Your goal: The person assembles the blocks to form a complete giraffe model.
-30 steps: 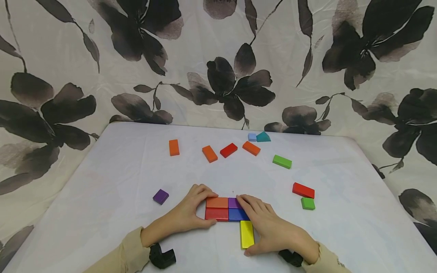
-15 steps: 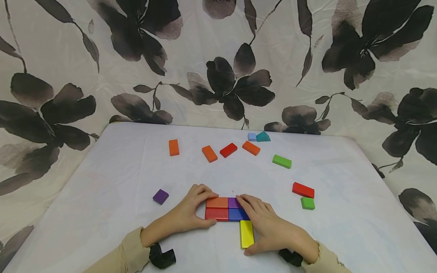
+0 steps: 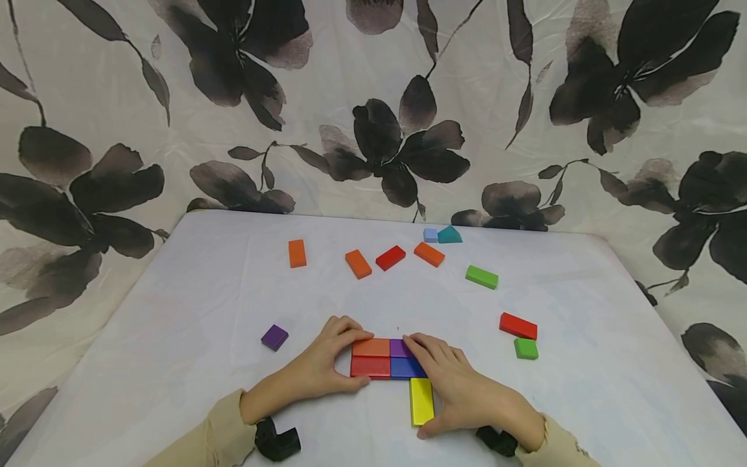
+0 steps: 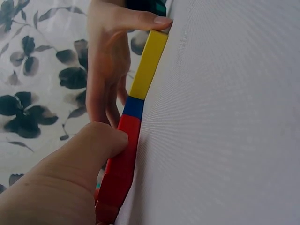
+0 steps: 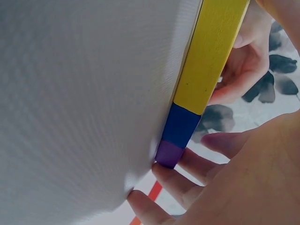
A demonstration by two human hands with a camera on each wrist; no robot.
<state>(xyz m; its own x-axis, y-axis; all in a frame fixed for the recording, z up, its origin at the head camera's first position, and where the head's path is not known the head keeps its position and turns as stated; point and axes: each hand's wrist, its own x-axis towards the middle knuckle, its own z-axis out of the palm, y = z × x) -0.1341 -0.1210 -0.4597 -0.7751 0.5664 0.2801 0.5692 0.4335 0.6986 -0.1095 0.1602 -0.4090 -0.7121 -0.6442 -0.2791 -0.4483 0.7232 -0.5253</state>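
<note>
Four colours of block lie snug in a two-row group: an orange block (image 3: 371, 348) above a red block (image 3: 370, 367), and a purple block (image 3: 399, 348) above a blue block (image 3: 406, 368). Below the blue one a yellow block (image 3: 422, 402) stands lengthwise, touching it. My left hand (image 3: 318, 363) grips the orange and red blocks at the left end, thumb at the near edge, fingers at the far edge. Across the right side my right hand (image 3: 463, 386) holds the purple, blue and yellow blocks between fingertips at the purple block and thumb at the yellow block's near end.
A loose purple block (image 3: 275, 337) lies to the left. Right of the hands, a red block (image 3: 519, 325) touches a small green block (image 3: 526, 348). Farther back are several scattered blocks, including an orange one (image 3: 297, 253) and a teal triangle (image 3: 450, 235). A floral cloth (image 3: 373, 58) hangs behind.
</note>
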